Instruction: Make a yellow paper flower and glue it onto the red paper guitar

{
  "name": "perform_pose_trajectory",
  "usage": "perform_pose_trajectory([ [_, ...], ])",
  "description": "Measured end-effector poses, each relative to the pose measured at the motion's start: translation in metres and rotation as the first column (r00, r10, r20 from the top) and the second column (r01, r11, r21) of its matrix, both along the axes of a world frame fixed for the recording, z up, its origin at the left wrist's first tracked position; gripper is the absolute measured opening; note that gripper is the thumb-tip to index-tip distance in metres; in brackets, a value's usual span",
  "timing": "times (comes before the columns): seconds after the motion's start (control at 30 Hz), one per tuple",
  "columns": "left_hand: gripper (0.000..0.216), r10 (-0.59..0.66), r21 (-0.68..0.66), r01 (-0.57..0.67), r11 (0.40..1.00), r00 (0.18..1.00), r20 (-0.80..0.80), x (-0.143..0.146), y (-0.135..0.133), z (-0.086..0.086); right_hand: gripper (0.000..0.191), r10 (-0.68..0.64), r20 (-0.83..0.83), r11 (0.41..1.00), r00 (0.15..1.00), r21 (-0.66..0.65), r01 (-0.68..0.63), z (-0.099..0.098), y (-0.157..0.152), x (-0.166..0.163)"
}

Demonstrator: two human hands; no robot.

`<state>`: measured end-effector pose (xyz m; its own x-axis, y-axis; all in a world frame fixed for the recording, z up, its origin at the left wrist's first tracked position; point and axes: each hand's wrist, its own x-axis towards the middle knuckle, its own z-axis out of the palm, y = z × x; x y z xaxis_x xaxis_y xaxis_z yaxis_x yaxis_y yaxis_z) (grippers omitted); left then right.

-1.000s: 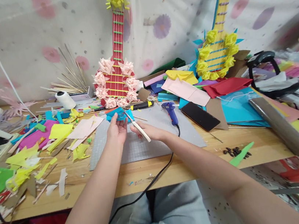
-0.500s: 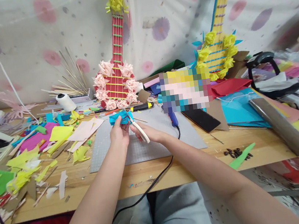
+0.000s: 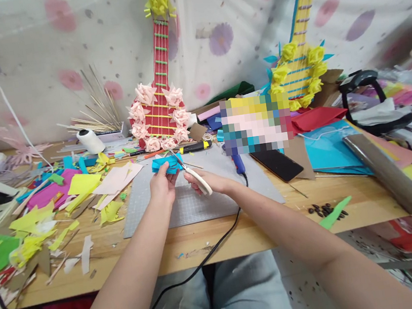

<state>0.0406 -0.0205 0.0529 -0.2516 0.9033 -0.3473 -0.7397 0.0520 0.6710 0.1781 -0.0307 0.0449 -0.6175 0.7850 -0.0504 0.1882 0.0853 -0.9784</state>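
Observation:
My left hand (image 3: 162,187) is closed on a folded blue paper piece (image 3: 167,163), held just above a grey cutting mat (image 3: 197,204). My right hand (image 3: 210,181) grips white-handled scissors (image 3: 193,172). Their blades point up and left into the blue paper. Both hands sit close together over the mat's far half.
A red paper guitar (image 3: 160,99) with pink flowers and a yellow one (image 3: 299,67) lean on the cloth backdrop. A blue glue gun (image 3: 238,163) with a black cord, a black phone (image 3: 276,164), a thread spool (image 3: 90,138), sticks and many coloured paper scraps cover the wooden table (image 3: 276,221).
My left hand has closed round the blue paper. The scissors' blades have moved into it, and both hands have shifted slightly.

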Motion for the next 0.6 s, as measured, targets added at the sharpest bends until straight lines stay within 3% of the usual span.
perform_pose_trajectory([
  [0.17, 0.007, -0.019, -0.007, 0.019, 1.0, 1.0, -0.022, -0.001, -0.001, 0.0, 0.045, -0.018, 0.021, 0.999, 1.0, -0.048, 0.019, 0.003, 0.0, 0.003],
  [0.6, 0.007, -0.108, -0.026, 0.107, 0.994, 0.991, -0.078, -0.01, 0.002, 0.0, 0.047, -0.034, 0.101, 0.999, 0.994, -0.019, 0.036, 0.001, 0.003, 0.016],
])
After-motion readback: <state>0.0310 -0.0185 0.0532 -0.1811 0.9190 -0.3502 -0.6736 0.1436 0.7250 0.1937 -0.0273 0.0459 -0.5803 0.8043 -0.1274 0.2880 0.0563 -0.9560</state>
